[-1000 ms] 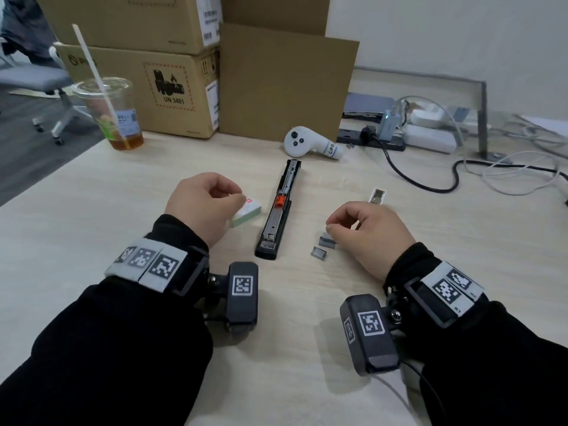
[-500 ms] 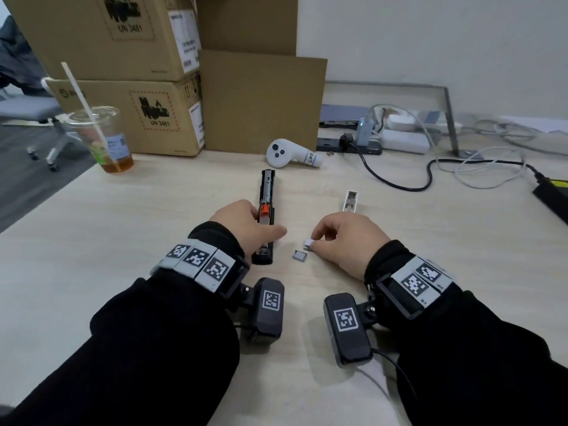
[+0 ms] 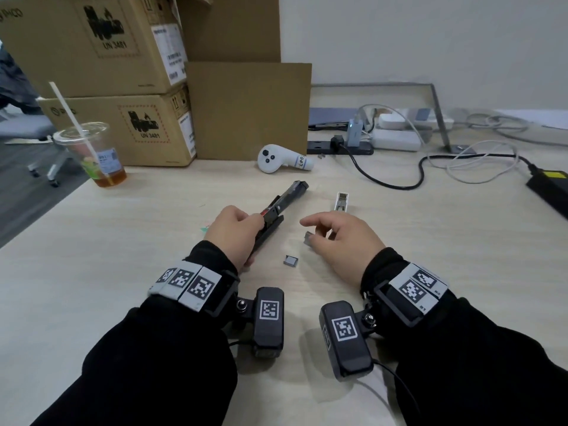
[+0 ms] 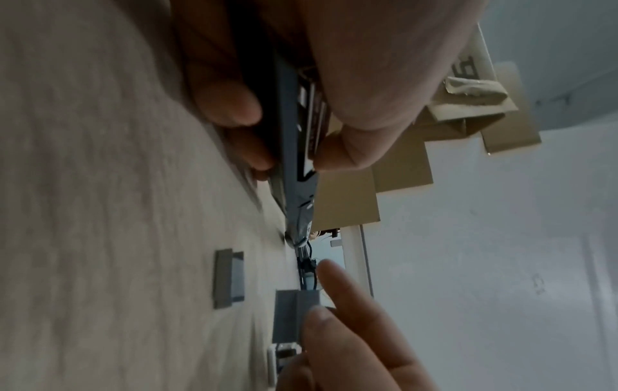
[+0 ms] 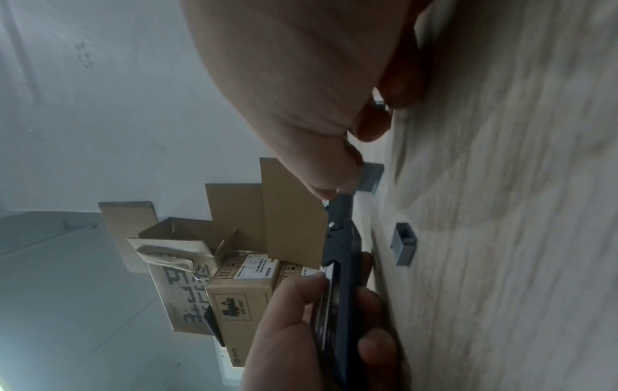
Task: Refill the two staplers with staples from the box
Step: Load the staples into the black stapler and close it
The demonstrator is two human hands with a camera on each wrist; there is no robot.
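Black stapler clamped in left hand grip; right hand pinches staple strip above table.

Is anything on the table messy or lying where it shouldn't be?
Yes, a little. A short grey block of staples lies loose on the pale wooden table, near the left hand that grips the open black stapler. The right hand pinches another grey staple block. Nothing looks spilled or broken.
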